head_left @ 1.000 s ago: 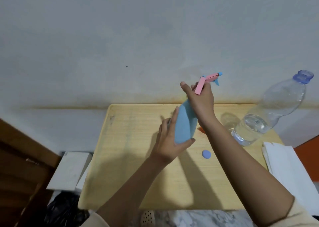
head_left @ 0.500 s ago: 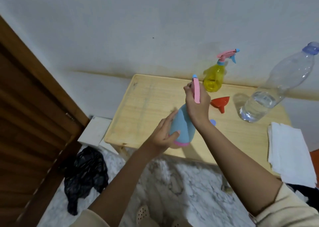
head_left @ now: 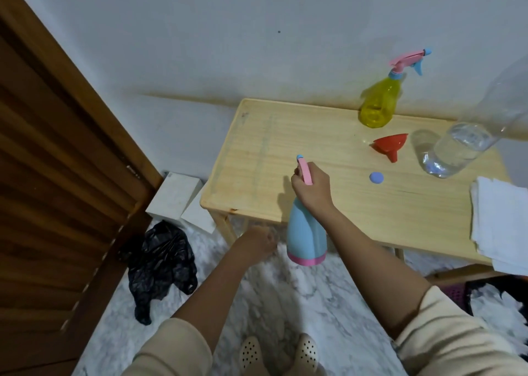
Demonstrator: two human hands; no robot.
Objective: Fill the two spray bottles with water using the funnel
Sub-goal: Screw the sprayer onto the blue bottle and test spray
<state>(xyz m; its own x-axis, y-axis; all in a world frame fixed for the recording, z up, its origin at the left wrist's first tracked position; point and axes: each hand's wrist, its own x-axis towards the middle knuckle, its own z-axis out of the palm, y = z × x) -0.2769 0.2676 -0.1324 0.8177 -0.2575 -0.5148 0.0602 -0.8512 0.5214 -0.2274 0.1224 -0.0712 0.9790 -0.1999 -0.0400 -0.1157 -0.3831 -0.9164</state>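
Blue spray bottle (head_left: pixel 306 232) is hanging off our right hand (head_left: pixel 313 191), which is wrapped around the neck and pink trigger head, and it's out past the front edge of the wooden table (head_left: pixel 285 147), over the marble floor (head_left: pixel 271 304). Our left hand (head_left: pixel 255 244) is just beside the bottle's base, loosely curled and holding nothing as far as we can tell; it's a bit blurry, so no promises.

Everything else we need sits on the table: the yellow spray bottle (head_left: pixel 377 104) at the back by the wall with its sprayer on, the red funnel (head_left: pixel 389 144) lying on its side near it, and the big clear water bottle (head_left: pixel 463 147) to the right with water in the bottom part. A small blue cap (head_left: pixel 375 177) lies by itself near the funnel.

What worries us: only one hand is on the blue bottle, up at the top, with nothing under it. If the head loosens while we twist it, the body probably drops straight onto the floor. The water bottle also looks uncapped, so a stray elbow could tip it and soak the white cloths (head_left: pixel 500 218) at the table's right end.
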